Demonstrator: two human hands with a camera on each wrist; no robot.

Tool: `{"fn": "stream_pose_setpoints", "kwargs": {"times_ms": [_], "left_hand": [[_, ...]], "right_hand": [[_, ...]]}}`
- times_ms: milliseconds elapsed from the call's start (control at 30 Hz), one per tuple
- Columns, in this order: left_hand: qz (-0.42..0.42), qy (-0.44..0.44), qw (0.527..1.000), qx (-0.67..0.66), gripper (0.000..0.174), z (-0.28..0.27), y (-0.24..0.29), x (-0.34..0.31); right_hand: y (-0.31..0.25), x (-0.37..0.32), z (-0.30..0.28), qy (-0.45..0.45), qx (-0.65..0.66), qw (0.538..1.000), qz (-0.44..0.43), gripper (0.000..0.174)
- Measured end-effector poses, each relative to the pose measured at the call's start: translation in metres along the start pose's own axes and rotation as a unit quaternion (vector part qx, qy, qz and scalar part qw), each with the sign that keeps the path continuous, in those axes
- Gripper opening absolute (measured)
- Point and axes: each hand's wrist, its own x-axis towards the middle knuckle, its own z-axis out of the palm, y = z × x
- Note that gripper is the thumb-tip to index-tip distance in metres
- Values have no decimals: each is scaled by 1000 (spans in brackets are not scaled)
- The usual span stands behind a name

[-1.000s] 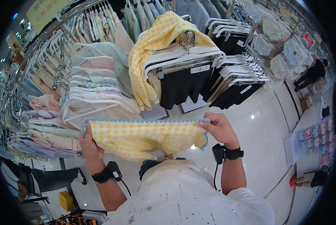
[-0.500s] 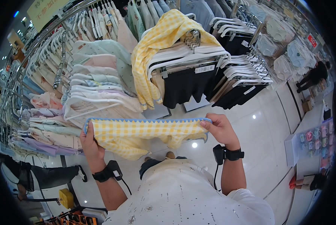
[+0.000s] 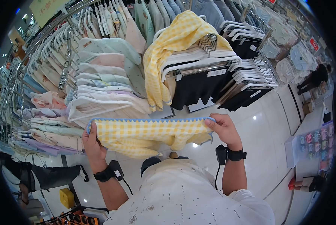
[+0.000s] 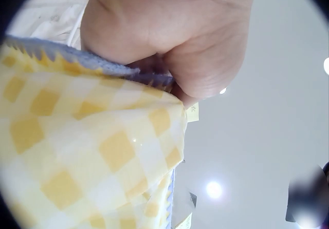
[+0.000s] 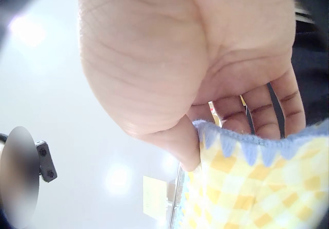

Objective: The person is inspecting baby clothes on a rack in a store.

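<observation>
A yellow-and-white gingham garment (image 3: 153,129) is stretched sideways in front of the body, its blue scalloped edge running along the top and its lower part hanging in loose folds. My left hand (image 3: 94,144) pinches one end of that edge, thumb on the near side. At the other end my right hand (image 3: 226,129) grips the corner between thumb and fingers. The left wrist view shows the blue trim (image 4: 77,57) running into the left hand's grip. In the right wrist view the thumb (image 5: 182,147) lies over the cloth, with the fingers behind it.
Another yellow gingham garment (image 3: 156,69) drapes over white hangers with black shorts (image 3: 198,88) ahead. Pastel clothes (image 3: 104,77) crowd the racks at left, with more black shorts (image 3: 245,97) at right. A person in dark trousers (image 3: 59,176) is at lower left.
The racks and draped garment have shifted right in the head view. Both hands and the stretched garment sit slightly further right, with the grip unchanged. The lower folds have swung a little.
</observation>
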Motion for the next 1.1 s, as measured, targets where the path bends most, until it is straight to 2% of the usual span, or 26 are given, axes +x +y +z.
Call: {"fn": "stream_pose_setpoints", "kwargs": {"times_ms": [333,467,533,667,767,833,1100], "left_hand": [[-33,-50,998,16,21,-49,27,47],[-35,-57,996,64,26,-66,34,60],[-38,-58,994,82,28,-76,35,67],[-48,-101,981,158,30,-94,38,77],[-60,-122,974,184,31,-103,41,83],[-70,-127,971,190,31,-107,43,85],[-88,-146,971,166,35,-128,39,98]], "right_hand": [[-20,24,56,44,8,999,-5,33],[-22,30,78,67,7,998,6,35],[-23,34,93,123,67,990,-20,30],[-15,42,112,170,98,979,-58,29],[-14,43,124,175,95,979,-48,29],[-15,41,134,194,95,976,-8,29],[-16,37,164,209,77,975,18,32]]}}
